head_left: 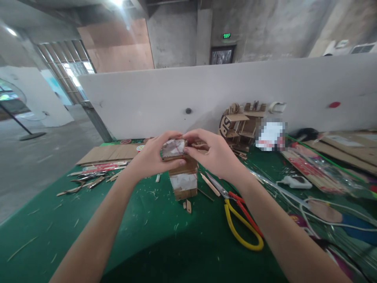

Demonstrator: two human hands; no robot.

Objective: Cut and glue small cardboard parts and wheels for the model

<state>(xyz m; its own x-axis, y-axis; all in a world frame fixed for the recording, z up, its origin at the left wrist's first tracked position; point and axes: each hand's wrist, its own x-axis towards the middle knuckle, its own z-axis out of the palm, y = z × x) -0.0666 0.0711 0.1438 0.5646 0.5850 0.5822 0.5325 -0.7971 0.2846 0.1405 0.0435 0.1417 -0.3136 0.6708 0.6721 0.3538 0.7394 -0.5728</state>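
Both hands pinching cardboard model

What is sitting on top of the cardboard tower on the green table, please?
A small cardboard piece, pinched by the left hand and right hand. Fingers cover where it meets the tower.

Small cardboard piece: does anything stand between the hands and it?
Nothing visible. The left hand and right hand both grip the small cardboard piece directly, above the cardboard block; the scissors lie aside.
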